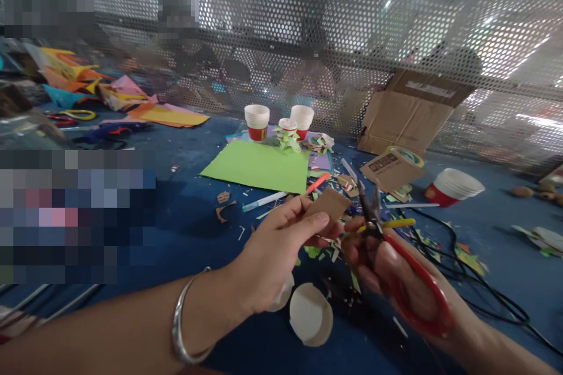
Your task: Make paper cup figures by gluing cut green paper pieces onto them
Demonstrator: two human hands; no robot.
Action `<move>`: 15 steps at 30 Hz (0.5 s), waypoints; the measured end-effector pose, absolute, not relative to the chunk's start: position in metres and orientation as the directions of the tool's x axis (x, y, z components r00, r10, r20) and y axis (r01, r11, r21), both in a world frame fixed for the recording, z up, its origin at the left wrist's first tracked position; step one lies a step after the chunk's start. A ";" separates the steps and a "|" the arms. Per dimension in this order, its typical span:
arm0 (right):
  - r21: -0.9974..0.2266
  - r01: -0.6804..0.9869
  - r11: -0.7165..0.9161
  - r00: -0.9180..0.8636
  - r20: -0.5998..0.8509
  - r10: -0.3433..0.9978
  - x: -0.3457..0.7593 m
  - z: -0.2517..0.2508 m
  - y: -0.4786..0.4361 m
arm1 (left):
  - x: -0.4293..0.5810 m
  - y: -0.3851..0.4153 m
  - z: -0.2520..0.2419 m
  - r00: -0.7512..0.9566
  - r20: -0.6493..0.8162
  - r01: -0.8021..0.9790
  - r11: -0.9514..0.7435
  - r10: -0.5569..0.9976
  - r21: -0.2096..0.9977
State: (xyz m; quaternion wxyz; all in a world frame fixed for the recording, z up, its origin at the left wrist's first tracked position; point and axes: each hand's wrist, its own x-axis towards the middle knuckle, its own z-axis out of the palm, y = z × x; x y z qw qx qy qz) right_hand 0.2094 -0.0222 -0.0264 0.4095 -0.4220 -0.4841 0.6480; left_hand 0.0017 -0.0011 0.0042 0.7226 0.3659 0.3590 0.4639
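Observation:
Between the thumb and fingers of my left hand (281, 240) is a small piece of brown cardboard (331, 206). My right hand (387, 263) grips red-handled scissors (422, 299), their blades pointing up and slightly parted, just right of the cardboard. A thin yellow stick, perhaps a pen (399, 224), crosses behind the scissors at my right fingers; whether the hand holds it too I cannot tell. Below my hands lies a cut-off paper cup bottom (311, 313), with another pale round piece partly hidden by my left wrist.
A green paper sheet (259, 165) lies ahead, with stacked paper cups (257, 123) behind it. More cups (455, 186), a cardboard box (404, 111) and black cable (484, 296) are at right. Paper scraps litter the blue table (185, 252). A perforated metal screen (272, 41) stands behind.

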 end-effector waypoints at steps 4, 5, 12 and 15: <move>-0.987 -0.042 -0.157 -0.250 -0.141 0.958 0.213 -0.020 -0.024 | -0.002 0.003 0.005 0.276 -0.176 -0.402 0.280 0.945 0.872; -0.990 0.017 -0.141 -0.226 -0.141 0.964 0.213 -0.017 -0.025 | -0.002 0.004 0.005 0.270 -0.167 -0.406 0.269 0.948 0.873; -0.959 0.273 -0.079 -0.304 -0.164 0.938 0.209 -0.001 -0.019 | -0.002 0.002 0.010 0.244 -0.082 -0.438 0.186 0.966 0.880; -0.955 0.286 -0.080 -0.335 -0.178 0.925 0.207 0.002 -0.019 | 0.000 0.001 0.009 0.262 -0.092 -0.431 0.202 0.961 0.880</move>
